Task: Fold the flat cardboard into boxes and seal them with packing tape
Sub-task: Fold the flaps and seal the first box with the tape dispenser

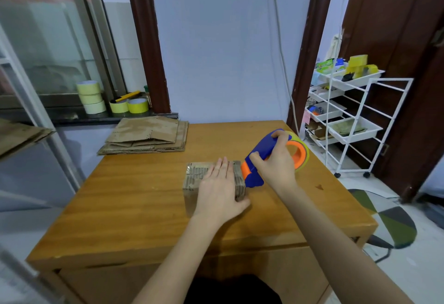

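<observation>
A small cardboard box (pixel 192 181) sits near the middle of a wooden table (pixel 144 207), its top striped with tape. The left hand (pixel 219 189) lies flat across the lid, fingers straight, thumb down the near right corner. The right hand (pixel 276 162) grips a blue-and-orange tape dispenser (pixel 257 159), its nose against the box's right edge. Flat cardboard sheets (pixel 146 135) are stacked at the table's far left corner; tape rolls (pixel 92 97) line the windowsill, and a white cart (pixel 355 116) stands at right.
</observation>
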`<state>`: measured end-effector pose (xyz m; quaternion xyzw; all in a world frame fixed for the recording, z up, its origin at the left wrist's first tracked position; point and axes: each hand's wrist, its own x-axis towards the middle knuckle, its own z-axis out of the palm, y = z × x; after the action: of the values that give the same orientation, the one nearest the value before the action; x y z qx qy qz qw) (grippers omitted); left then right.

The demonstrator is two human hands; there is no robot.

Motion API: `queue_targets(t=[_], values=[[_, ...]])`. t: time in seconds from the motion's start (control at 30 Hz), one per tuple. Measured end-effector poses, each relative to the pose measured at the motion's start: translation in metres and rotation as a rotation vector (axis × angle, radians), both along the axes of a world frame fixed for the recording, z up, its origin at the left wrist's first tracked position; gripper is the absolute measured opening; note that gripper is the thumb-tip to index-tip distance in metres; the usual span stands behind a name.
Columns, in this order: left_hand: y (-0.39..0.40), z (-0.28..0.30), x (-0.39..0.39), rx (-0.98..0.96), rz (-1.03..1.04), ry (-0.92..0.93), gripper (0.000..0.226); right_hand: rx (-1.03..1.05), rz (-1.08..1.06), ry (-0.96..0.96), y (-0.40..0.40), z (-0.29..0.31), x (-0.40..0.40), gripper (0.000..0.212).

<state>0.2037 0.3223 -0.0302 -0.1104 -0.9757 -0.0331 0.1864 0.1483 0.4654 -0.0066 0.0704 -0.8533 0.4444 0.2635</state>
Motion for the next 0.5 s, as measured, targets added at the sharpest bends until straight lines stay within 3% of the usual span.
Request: queue_targets(t=[0.27,0.4,0.5], values=[[0.001,0.001,0.0,0.006,-0.002,-0.002,0.095,0.111,-0.065,0.016,-0.008,0.003,-0.007,0.045],[0.0,0.002,0.002,-0.002,-0.013,0.004,0.094,0.293,-0.033,-0.016,-0.017,-0.015,-0.004,0.048],[-0.003,0.002,0.001,0.011,-0.018,0.01,0.091,0.193,-0.088,-0.063,-0.014,-0.025,-0.005,0.045]])
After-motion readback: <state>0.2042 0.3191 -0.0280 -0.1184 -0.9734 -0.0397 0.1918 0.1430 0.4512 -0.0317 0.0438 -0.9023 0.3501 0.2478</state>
